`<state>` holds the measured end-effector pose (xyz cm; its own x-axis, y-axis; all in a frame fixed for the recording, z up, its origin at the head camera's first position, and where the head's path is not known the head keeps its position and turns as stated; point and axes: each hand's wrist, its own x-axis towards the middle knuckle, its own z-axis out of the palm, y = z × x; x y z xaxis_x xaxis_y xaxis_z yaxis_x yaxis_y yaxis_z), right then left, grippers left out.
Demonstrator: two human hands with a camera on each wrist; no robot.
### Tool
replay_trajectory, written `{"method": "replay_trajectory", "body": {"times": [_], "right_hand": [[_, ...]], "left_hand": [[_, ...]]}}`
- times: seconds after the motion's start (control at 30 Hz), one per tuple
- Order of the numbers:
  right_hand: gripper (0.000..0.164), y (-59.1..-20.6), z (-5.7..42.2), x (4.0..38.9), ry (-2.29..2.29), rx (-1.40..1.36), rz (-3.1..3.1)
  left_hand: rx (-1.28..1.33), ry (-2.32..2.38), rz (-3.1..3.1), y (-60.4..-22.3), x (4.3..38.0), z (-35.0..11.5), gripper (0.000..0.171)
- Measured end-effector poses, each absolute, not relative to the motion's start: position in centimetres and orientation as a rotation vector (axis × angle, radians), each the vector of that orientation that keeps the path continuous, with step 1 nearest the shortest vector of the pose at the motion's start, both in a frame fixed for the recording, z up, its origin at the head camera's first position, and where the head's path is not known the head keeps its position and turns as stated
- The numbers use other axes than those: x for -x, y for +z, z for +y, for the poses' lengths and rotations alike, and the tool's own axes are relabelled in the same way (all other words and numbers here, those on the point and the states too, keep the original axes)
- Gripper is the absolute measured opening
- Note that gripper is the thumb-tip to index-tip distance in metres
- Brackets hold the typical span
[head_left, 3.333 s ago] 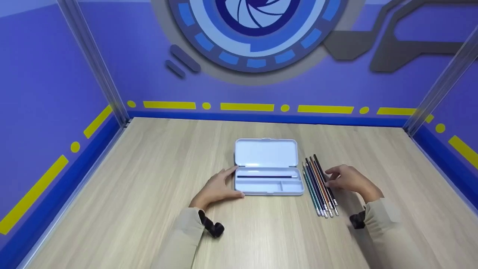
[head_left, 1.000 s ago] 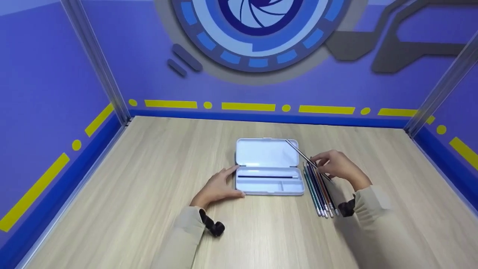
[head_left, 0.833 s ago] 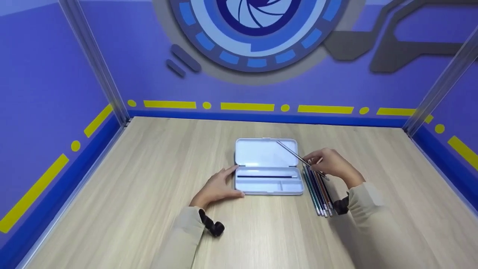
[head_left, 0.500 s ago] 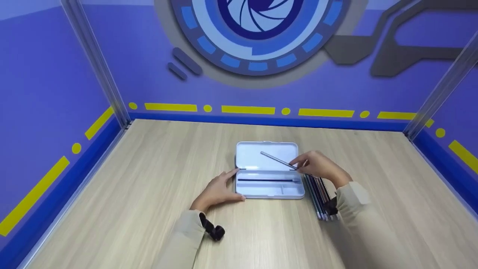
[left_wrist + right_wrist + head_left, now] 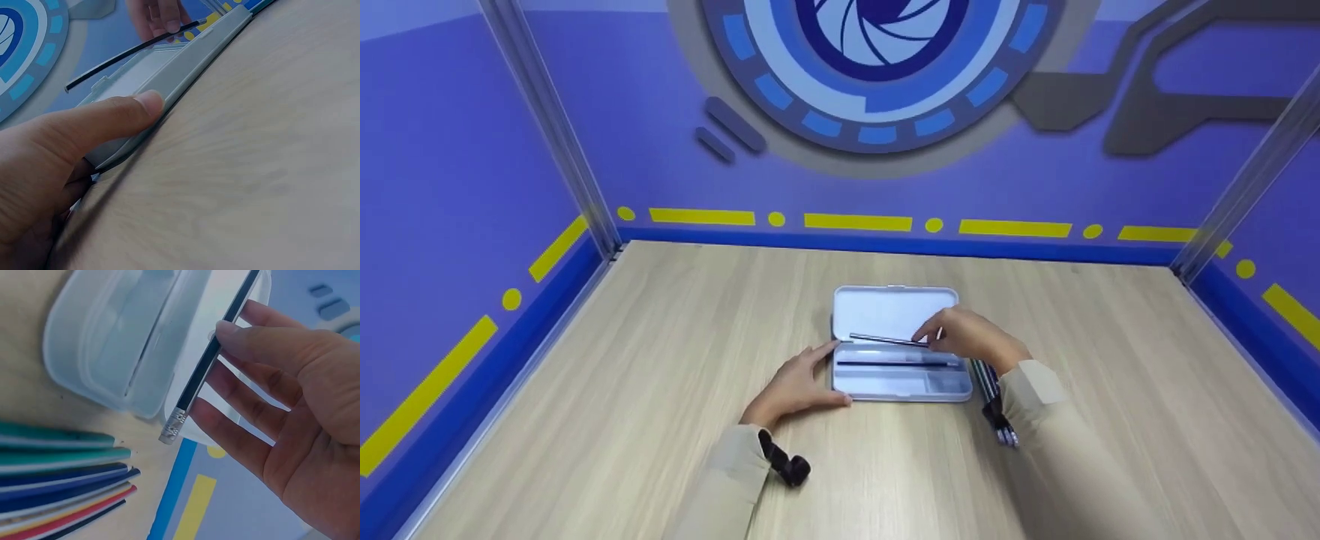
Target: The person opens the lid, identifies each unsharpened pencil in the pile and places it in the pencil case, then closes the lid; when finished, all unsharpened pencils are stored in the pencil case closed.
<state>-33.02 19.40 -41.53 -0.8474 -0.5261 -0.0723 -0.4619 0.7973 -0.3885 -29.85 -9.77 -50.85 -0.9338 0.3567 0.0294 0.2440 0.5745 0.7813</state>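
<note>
A white pencil case (image 5: 885,396) lies open on the table, its lid (image 5: 874,311) folded back. One dark pencil (image 5: 885,364) lies lengthwise in its rear compartment. My left hand (image 5: 795,384) grips the case's left end; in the left wrist view its thumb (image 5: 149,104) presses the front wall. Over the hinge line, my right hand (image 5: 971,337) pinches a black pencil (image 5: 205,368) between thumb and fingers, near its eraser end. That pencil points left, above the case. Right of the case lie several pencils (image 5: 67,458), partly hidden by the right wrist in the head view.
The wood-grain table (image 5: 697,337) is walled by blue-purple panels (image 5: 660,165) at the back and sides. Black wrist cameras (image 5: 791,469) sit on both forearms. The case's front part has a long tray and a small square compartment (image 5: 947,384).
My right hand has taken a black pencil from the group on the right and carried it left over the case, turning it nearly level with the hinge. My left hand has stayed put.
</note>
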Motion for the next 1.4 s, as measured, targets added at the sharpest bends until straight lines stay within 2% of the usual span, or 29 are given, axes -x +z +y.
{"method": "replay_trajectory", "body": {"times": [0.6, 0.83, 1.4], "right_hand": [[0.026, -41.8, 19.3, 32.3, -0.656, 0.63, 2.809], [0.027, -41.6, 21.9, 31.5, -0.755, 0.692, 2.818], [0.038, -42.6, 28.7, 30.1, -0.879, 0.482, 2.878]], "left_hand": [[-0.532, 1.28, 2.683, -50.8, 29.7, -10.0, 0.101], [-0.564, 1.285, 2.688, -51.1, 29.9, -10.0, 0.1], [-0.52, 1.283, 2.667, -50.9, 29.8, -9.9, 0.1]]}}
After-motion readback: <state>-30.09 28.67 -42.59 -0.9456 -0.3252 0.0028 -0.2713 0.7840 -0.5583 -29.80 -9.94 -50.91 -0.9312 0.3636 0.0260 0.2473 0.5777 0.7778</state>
